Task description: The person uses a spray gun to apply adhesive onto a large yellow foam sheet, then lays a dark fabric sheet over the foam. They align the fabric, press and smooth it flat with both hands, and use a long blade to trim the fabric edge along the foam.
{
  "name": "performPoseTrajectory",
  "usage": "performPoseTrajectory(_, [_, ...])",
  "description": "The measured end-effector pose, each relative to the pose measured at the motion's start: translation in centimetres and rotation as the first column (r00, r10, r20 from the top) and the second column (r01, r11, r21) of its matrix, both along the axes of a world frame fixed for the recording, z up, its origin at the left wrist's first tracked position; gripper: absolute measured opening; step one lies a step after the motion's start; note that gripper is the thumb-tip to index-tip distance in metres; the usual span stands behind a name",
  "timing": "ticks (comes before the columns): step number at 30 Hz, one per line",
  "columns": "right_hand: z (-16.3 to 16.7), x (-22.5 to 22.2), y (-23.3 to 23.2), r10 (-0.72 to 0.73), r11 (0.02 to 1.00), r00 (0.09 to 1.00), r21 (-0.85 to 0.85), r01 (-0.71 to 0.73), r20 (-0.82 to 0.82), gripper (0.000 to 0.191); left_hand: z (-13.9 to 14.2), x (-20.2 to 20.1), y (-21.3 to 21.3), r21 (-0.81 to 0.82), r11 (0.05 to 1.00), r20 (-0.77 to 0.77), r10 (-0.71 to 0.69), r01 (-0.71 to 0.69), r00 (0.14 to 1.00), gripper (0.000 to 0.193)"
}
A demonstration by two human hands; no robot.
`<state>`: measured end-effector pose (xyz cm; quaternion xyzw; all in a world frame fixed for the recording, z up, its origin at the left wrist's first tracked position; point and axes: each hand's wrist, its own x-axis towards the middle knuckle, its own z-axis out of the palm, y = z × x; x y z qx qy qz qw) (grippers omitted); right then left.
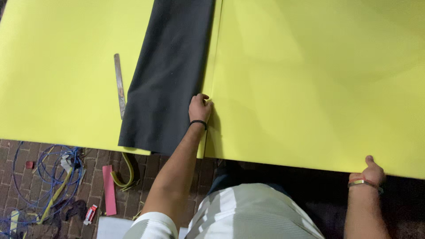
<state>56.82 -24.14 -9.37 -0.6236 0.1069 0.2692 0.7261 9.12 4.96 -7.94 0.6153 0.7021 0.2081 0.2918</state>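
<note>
Head view: both hands' fingers (left (200, 107), right (371, 171)) clamped on yellow sheet (310, 88) edges.

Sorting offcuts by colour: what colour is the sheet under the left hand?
The sheet under the left hand is dark grey, nearly black; head view shows it.

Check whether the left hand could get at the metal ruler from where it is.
Probably yes. The left hand rests at the yellow sheet's edge; only flat black fabric lies between it and the ruler.
</note>
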Motion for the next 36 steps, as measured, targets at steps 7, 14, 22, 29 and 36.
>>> performPoseTrajectory(7, [-0.2,0.0,-0.5,0.056,0.984,0.995,0.174,-0.042,-0.078,0.033,-0.4,-2.9,-1.1,-0.088,0.995,0.298,-0.014,0.043,0.955,0.024])
performPoseTrajectory(14, [-0.4,-5.1,0.4,0.12,0.984,0.988,-0.123,-0.131,-0.092,0.047,0.4,-4.6,-5.7,-0.031,0.923,-0.078,-0.385,0.384,0.92,0.045])
performPoseTrajectory(22, [-0.4,-12.0,-1.0,0.671,0.614,0.478,-0.786,0.07,0.567,0.049,-0.1,-3.7,-6.5,0.032,0.89,-0.16,-0.446,0.456,0.881,0.042])
performPoseTrajectory(29, [-0.2,-18.0,14.7,0.992,0.029,-0.124,-1.0,-0.004,0.029,0.083,0.1,-2.8,-3.0,0.161,0.879,-0.215,-0.411,0.448,0.886,0.047])
performPoseTrajectory(36, [5.8,-29.9,25.0,0.697,-0.377,-0.642,-0.925,0.05,-0.319,0.082,-1.9,-0.7,4.2,-0.038,0.899,-0.369,-0.419,0.437,0.83,0.07])
